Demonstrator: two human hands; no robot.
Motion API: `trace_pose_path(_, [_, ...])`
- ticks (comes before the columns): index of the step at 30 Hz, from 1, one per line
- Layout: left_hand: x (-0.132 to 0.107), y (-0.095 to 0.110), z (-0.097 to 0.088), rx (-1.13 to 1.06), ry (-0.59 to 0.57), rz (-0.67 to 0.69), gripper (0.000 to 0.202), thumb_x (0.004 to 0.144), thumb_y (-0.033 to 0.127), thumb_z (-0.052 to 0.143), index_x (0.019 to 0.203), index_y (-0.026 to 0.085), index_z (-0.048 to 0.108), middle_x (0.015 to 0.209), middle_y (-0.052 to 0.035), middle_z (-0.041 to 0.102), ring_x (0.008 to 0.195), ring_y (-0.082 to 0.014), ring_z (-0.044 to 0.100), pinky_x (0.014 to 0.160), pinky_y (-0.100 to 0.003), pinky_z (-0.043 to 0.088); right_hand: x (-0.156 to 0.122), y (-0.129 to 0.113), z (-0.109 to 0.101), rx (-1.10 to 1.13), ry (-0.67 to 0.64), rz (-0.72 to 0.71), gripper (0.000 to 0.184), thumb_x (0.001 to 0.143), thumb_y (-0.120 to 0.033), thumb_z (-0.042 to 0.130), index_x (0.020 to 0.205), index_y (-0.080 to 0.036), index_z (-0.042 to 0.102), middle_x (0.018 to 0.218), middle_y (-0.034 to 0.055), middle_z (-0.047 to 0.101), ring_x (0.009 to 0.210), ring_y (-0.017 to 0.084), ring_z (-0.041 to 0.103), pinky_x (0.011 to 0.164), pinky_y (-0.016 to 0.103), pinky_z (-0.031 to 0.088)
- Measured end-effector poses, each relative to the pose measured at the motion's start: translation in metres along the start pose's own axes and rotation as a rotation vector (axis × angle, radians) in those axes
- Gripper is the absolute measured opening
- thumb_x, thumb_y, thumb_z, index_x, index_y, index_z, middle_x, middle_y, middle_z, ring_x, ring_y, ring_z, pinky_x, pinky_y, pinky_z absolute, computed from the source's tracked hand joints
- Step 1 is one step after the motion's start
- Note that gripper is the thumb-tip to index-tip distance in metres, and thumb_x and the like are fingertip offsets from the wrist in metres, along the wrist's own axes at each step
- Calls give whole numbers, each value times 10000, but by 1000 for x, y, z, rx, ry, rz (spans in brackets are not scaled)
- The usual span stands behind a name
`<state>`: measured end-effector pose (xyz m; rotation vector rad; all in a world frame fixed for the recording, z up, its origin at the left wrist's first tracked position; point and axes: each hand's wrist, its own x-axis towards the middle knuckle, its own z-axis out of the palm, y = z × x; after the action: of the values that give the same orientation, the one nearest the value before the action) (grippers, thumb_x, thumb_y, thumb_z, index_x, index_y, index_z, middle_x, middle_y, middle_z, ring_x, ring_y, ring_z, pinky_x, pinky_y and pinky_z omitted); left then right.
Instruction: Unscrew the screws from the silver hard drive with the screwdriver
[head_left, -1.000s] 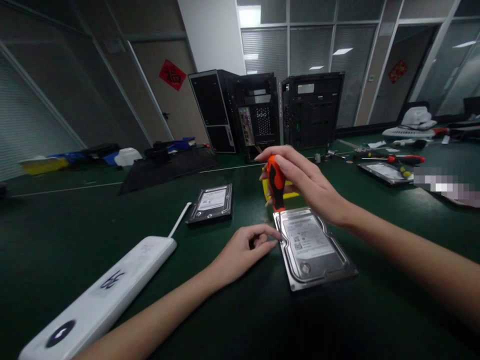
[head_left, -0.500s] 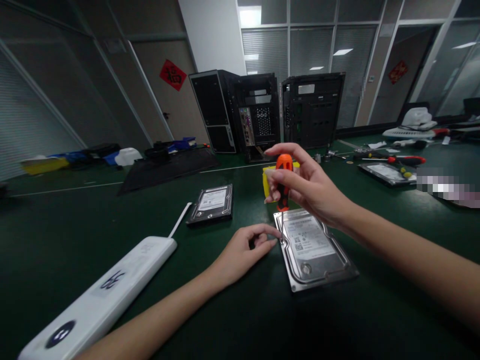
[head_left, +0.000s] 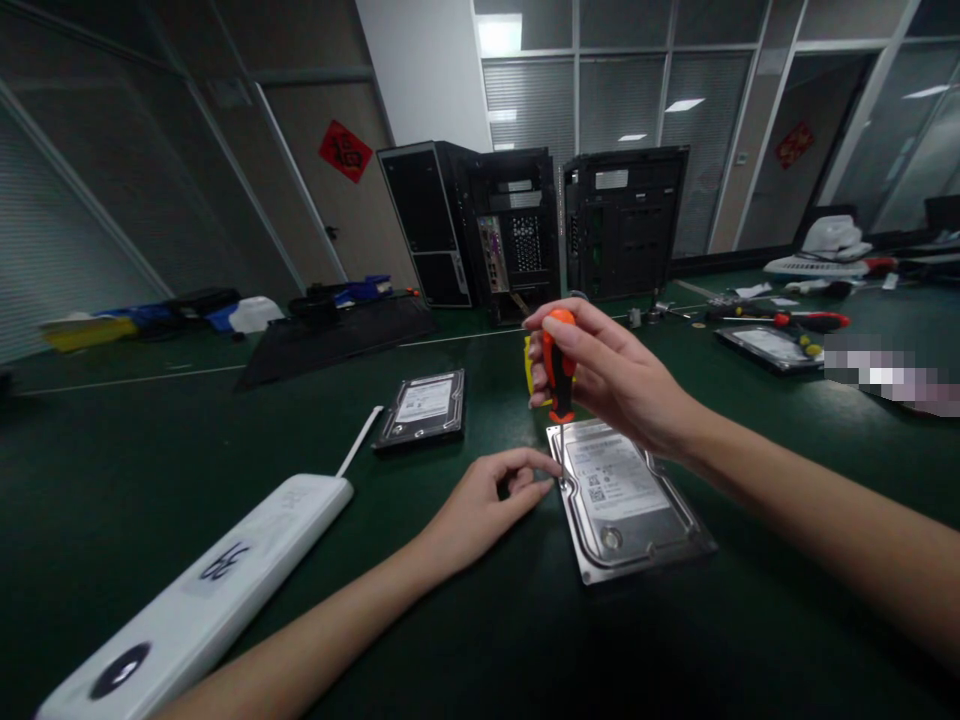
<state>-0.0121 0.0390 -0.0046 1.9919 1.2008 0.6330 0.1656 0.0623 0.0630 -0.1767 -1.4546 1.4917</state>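
Note:
A silver hard drive lies flat on the green table in front of me. My right hand is closed around an orange-and-black screwdriver, held upright with its thin shaft down at the drive's near left corner. My left hand rests on the table with thumb and forefinger pinched at the drive's left edge, right by the screwdriver tip. Whether anything sits in the pinch I cannot tell.
A second hard drive lies to the left. A white power strip runs along the near left. Two black computer cases stand at the back. A third drive and a red-handled screwdriver lie at the far right.
My right hand's fingers have shifted around the screwdriver handle, which has turned in place over the same corner. My left hand and the drive have stayed put.

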Motion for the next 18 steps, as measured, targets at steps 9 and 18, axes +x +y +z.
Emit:
trace_pose_path(9, [-1, 0, 1, -17, -43, -7, 280, 847, 344, 496, 996, 160, 646, 610, 48, 385, 577, -108, 335, 541, -209, 251, 0, -1, 1, -43, 23, -4, 155, 788, -249, 610, 922, -206, 546, 787, -23, 536, 682, 76, 534, 649, 212, 482])
trace_pose_path(18, [3, 2, -4, -89, -125, -36, 280, 833, 375, 521, 972, 161, 636, 593, 67, 273, 553, -99, 282, 531, -204, 234, 0, -2, 2, -21, -14, 20, 256, 879, -296, 470, 1111, -226, 554, 879, 4, 555, 730, 77, 540, 697, 201, 465])
